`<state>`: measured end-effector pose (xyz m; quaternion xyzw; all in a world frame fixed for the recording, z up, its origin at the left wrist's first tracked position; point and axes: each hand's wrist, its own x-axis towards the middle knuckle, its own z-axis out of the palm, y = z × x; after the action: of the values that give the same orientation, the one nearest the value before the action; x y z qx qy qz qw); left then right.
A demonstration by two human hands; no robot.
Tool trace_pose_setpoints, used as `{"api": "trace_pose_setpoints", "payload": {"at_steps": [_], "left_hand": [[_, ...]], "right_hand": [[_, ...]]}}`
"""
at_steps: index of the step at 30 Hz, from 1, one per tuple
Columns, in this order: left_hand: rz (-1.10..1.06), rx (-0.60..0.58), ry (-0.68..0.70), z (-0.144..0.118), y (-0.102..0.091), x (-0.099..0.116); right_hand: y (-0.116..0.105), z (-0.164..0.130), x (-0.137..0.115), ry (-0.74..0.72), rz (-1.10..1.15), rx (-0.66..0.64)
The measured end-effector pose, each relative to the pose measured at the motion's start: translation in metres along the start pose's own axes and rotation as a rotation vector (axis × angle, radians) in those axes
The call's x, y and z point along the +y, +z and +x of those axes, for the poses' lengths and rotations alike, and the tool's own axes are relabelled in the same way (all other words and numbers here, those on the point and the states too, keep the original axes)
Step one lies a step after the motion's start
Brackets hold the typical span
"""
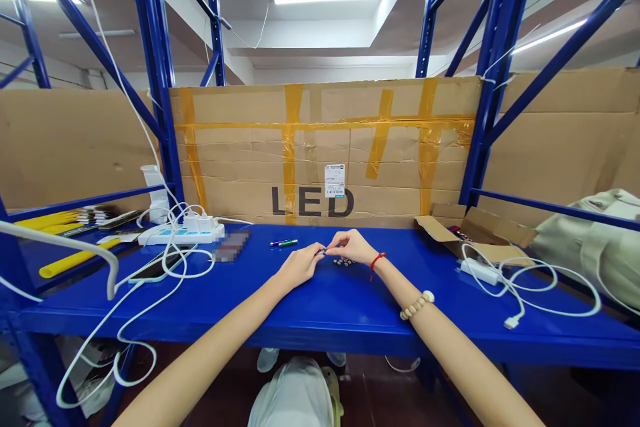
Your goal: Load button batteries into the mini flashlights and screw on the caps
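Above the middle of the blue table (pixel 235 300), my left hand (pixel 301 265) is closed in a pinch on a tiny dark and silvery piece (pixel 321 252). Facing it, my right hand (pixel 354 246) has thumb and forefinger pinched together at that same piece. The fingers hide most of it, so its kind cannot be made out. Just below my right hand lies a small cluster of dark and light pieces (pixel 344 261). Two slim pen-like sticks, one dark blue (pixel 280 242) and one green (pixel 289 243), rest on the table beyond my left hand.
A white power strip (pixel 183 234) with tangled cables and a phone (pixel 159 267) sit at the left, near a yellow rod (pixel 80 258). At the right are an open cardboard box (pixel 493 252) and a white adapter (pixel 479 271) with its cord. Taped cardboard (pixel 240 160) walls the back.
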<state>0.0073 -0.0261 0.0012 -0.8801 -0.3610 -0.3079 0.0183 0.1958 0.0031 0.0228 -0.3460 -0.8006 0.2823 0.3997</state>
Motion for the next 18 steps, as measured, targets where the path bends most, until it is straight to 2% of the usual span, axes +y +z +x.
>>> {"api": "trace_pose_setpoints", "payload": {"at_steps": [18], "left_hand": [[0.024, -0.037, -0.041, 0.0017, -0.0007, 0.0021]], "right_hand": [[-0.0018, 0.0011, -0.0005, 0.046, -0.057, -0.012]]}}
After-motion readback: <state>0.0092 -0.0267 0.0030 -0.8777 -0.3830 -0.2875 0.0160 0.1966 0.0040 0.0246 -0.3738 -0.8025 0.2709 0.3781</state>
